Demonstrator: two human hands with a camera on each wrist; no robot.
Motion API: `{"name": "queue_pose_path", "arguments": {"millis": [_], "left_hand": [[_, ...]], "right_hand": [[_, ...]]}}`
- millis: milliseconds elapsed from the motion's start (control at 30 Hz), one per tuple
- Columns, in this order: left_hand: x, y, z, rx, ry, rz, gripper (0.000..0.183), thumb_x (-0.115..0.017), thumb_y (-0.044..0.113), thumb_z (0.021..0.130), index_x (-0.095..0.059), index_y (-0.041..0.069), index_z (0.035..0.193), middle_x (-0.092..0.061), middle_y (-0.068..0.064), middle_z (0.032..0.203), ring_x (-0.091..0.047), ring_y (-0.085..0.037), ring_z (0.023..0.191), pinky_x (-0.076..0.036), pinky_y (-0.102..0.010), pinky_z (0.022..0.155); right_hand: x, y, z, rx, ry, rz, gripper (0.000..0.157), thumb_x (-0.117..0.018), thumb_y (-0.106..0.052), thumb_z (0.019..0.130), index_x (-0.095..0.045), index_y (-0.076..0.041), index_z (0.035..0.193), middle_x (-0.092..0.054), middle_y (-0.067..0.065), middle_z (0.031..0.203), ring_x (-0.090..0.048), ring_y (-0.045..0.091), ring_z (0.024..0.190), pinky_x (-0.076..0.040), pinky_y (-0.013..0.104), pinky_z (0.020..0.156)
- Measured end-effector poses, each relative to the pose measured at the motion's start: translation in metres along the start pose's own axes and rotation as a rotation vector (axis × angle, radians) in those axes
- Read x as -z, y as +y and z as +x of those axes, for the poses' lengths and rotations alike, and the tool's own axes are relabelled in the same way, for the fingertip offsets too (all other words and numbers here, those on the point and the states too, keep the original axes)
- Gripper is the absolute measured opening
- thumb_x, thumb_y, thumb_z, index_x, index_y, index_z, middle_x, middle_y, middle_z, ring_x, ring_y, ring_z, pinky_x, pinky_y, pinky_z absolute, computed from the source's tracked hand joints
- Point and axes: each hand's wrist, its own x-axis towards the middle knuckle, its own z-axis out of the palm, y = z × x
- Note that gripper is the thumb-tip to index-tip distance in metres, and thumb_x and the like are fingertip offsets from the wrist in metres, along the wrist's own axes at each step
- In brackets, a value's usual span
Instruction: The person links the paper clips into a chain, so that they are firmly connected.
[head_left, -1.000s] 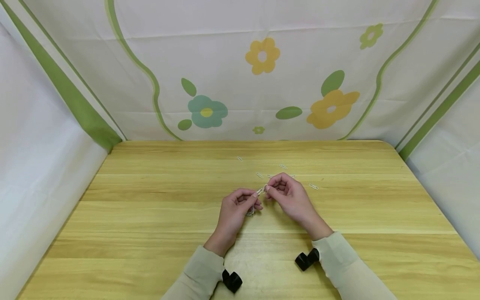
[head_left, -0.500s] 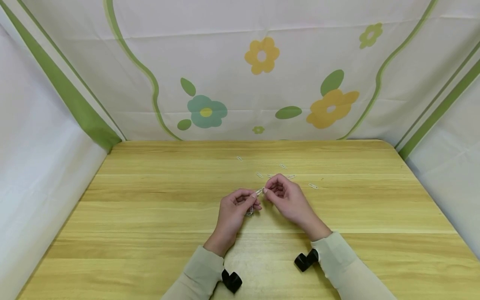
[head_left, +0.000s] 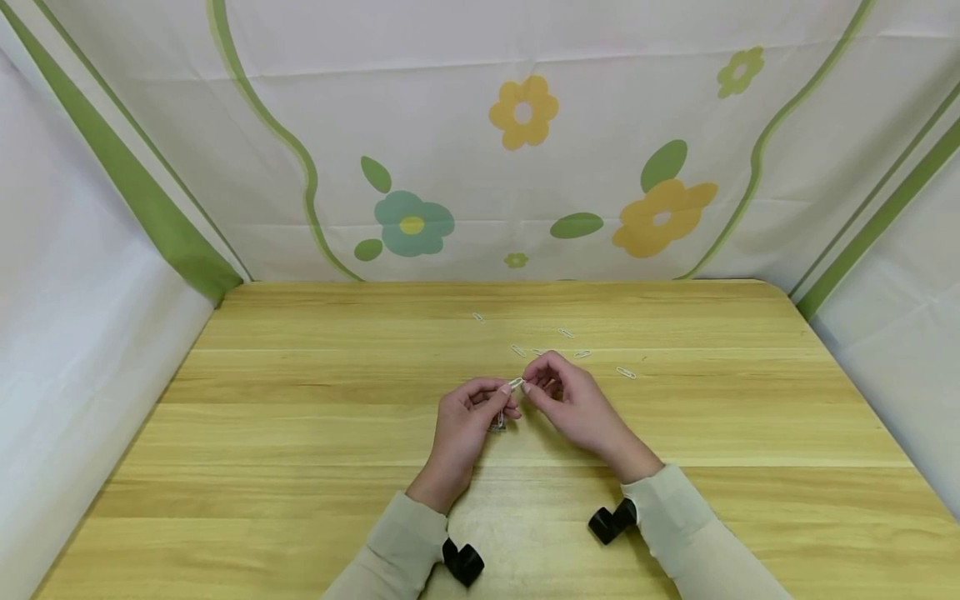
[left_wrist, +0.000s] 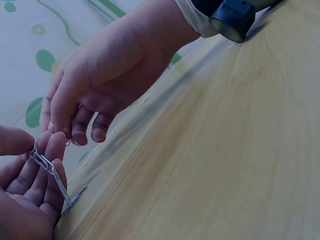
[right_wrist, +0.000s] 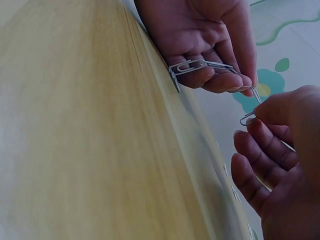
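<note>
Paper-clip chain [left_wrist: 60, 184] hangs from the person's left hand [head_left: 459, 437], draped past the fingers, its lower links close to the tabletop; whether they touch the wood cannot be told. Farthest left, a white side cloth [head_left: 75, 350] with a green band [head_left: 206, 267] stands beside the pale wooden table [head_left: 262, 433]. Next come the left sleeve [head_left: 401, 542], a black device [head_left: 463, 564] at its cuff, and the left hand itself, thumb and fingertips pinching the chain's upper end. Beyond that hand, one loose clip [head_left: 478, 317] lies near the table's far edge. Two more lie just past the right hand's fingertips. The right hand [head_left: 573, 404] pinches a paper clip [right_wrist: 246, 116] between thumb and forefinger, just beside the left fingertips, its other fingers loosely curled; whether this clip joins the chain cannot be made out. Another three clips lie farther right, near the right hand, the rightmost [head_left: 626, 372] well apart from the others.
</note>
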Motion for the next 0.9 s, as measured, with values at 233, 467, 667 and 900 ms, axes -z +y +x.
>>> {"name": "queue_pose_path", "arguments": {"millis": [233, 467, 667, 900], "left_hand": [[0.0026, -0.0028, -0.0004, 0.010, -0.001, -0.009, 0.019, -0.073, 0.015, 0.104, -0.074, -0.001, 0.115, -0.079, -0.012, 0.095, -0.077, -0.014, 0.080, -0.060, -0.025, 0.078], [0.0039, -0.0039, -0.0007, 0.019, 0.012, -0.031, 0.018, -0.072, 0.014, 0.104, -0.073, -0.001, 0.114, -0.078, -0.003, 0.089, -0.077, -0.013, 0.078, -0.059, -0.025, 0.076], [0.0045, -0.0049, -0.0010, 0.007, 0.006, -0.025, 0.017, -0.070, 0.015, 0.105, -0.073, 0.001, 0.113, -0.079, -0.006, 0.090, -0.077, -0.014, 0.078, -0.059, -0.025, 0.076], [0.0062, -0.0058, -0.0010, -0.003, -0.037, -0.013, 0.019, -0.070, 0.013, 0.104, -0.073, -0.002, 0.116, -0.079, -0.003, 0.092, -0.077, -0.012, 0.081, -0.057, -0.024, 0.075]], "right_hand": [[-0.0012, 0.0010, -0.0021, -0.012, 0.009, -0.083, 0.010, -0.069, -0.019, 0.107, -0.077, -0.016, 0.112, -0.070, 0.000, 0.100, -0.060, 0.016, 0.083, -0.052, 0.026, 0.074], [-0.0010, 0.0001, -0.0044, -0.096, -0.006, -0.006, 0.012, -0.067, -0.026, 0.108, -0.074, -0.017, 0.113, -0.073, 0.003, 0.101, -0.065, 0.021, 0.084, -0.056, 0.029, 0.073], [0.0002, 0.0016, -0.0042, -0.169, 0.047, 0.099, 0.017, -0.071, -0.023, 0.106, -0.073, -0.008, 0.113, -0.077, 0.013, 0.096, -0.072, 0.023, 0.083, -0.061, 0.030, 0.072], [0.0005, 0.0046, -0.0031, -0.184, 0.119, 0.203, 0.018, -0.073, -0.017, 0.104, -0.071, -0.001, 0.111, -0.075, 0.019, 0.096, -0.073, 0.020, 0.080, -0.061, 0.028, 0.071]]}}
